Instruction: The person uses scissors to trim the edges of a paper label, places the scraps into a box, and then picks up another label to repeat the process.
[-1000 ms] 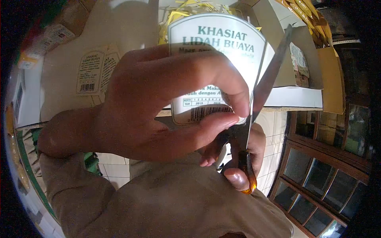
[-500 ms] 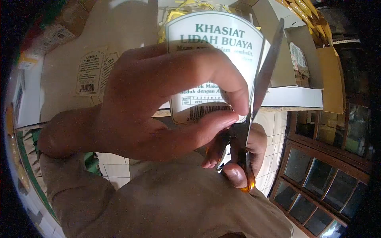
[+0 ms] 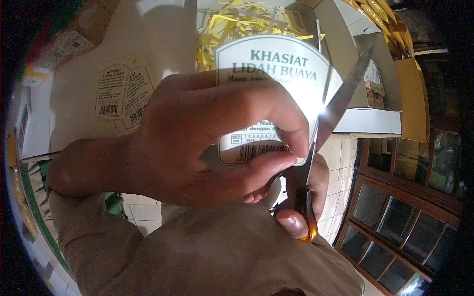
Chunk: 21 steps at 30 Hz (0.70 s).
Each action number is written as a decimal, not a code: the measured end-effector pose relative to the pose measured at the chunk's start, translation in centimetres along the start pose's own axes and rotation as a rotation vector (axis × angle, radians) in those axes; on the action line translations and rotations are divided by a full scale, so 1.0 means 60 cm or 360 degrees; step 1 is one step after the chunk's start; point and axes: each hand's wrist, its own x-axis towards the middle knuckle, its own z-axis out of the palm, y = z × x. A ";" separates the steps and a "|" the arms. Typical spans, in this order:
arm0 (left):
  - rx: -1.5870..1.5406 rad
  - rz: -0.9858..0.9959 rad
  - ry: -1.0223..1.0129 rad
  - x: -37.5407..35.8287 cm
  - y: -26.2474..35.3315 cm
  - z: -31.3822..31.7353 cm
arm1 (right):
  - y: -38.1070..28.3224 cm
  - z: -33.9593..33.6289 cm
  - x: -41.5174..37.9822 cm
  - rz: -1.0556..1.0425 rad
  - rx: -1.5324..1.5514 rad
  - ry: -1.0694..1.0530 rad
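My left hand (image 3: 207, 133) pinches a white paper label (image 3: 276, 56) at its lower right corner, between thumb and forefinger. "KHASIAT LIDAH BUAYA" is printed across its top in green, with a barcode at the bottom partly behind my fingers. My right hand (image 3: 296, 217) is wrapped round the amber handles of a pair of scissors (image 3: 340, 93), low and right of the left hand. The blades point up and stand apart, right at the label's right edge. Bright glare washes out part of the label's text.
Two similar labels (image 3: 112, 89) lie overlapping on the table at the left. Behind the held label a box holds yellow paper strips (image 3: 237, 24). An open cardboard box (image 3: 368, 113) stands at the right, with yellow packets (image 3: 390, 24) beyond. Glass-paned wooden doors (image 3: 405, 217) rise at lower right.
The scissor blades have spread apart, where only one showed clearly before. The label has shifted slightly down and right, with the left hand still pinching it.
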 end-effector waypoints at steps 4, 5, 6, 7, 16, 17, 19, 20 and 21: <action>-0.0019 0.0004 0.0024 -0.001 -0.001 0.001 | -0.004 0.004 -0.004 0.0065 0.0048 0.0094; -0.0020 0.0004 0.0025 -0.001 0.000 0.001 | -0.007 0.003 -0.004 0.0103 0.0004 0.0073; -0.0003 0.0003 0.0019 0.000 0.001 0.000 | -0.011 0.002 -0.004 0.0140 -0.0040 0.0052; 0.0014 0.0003 0.0014 0.000 0.001 -0.001 | -0.016 0.003 -0.001 0.0140 -0.0041 0.0052; 0.0027 0.0019 0.0015 0.000 0.000 -0.001 | -0.012 0.001 -0.003 0.0082 -0.0062 0.0057; 0.0027 0.0019 0.0015 0.000 0.001 -0.001 | -0.013 0.004 -0.004 0.0111 -0.0025 0.0091; 0.0048 0.0005 0.0028 0.000 0.003 -0.001 | -0.011 0.005 -0.005 0.0140 0.0013 0.0125; 0.0048 0.0005 0.0028 -0.001 0.003 0.000 | -0.007 0.004 -0.005 0.0108 0.0039 0.0116; -0.0012 -0.0015 -0.0007 -0.003 0.002 0.001 | -0.005 0.003 -0.005 0.0075 0.0065 0.0107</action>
